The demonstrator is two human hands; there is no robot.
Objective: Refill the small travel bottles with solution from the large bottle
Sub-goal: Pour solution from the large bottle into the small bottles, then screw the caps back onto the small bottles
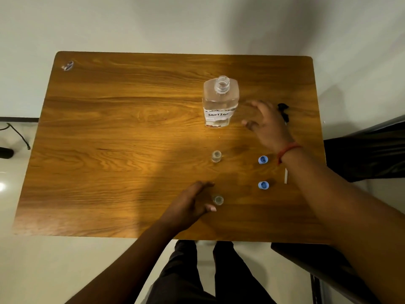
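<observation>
A large clear bottle (219,102) with a white handwritten "solution" label stands uncapped on the wooden table (122,132). Two small clear travel bottles stand open below it: the far one (216,156) and the near one (218,200). Two blue caps (263,159) (263,185) lie to their right. My right hand (266,126) hovers just right of the large bottle, fingers spread, not touching it. My left hand (192,202) sits beside the near small bottle, thumb and fingers loosely on either side, holding nothing.
A black cap-like object (283,111) lies behind my right hand near the table's right edge. A small wrapper (68,66) sits at the far left corner. A dark chair (372,150) stands to the right of the table.
</observation>
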